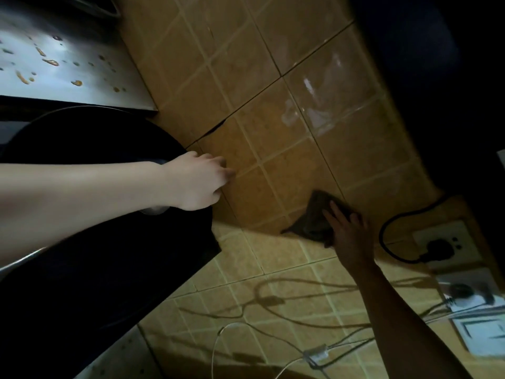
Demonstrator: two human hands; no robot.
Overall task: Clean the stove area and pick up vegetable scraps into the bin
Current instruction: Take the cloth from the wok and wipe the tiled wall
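Where 2 tiled surfaces (pixel 259 77) meet, cloth (pixel 311 217) pressed, spattered steel (pixel 68 64).

The picture is dim and soft, and straight lines bend at its edges. The left hand (pixel 196 181) is brightly lit and pale; the right hand (pixel 347 231) sits in shade. Beyond the right fingertips (pixel 332 207), glare streaks the tiled wall (pixel 314 116). Nearer than them, cable shadows (pixel 273 299) cross the tiles. The corners fall black.
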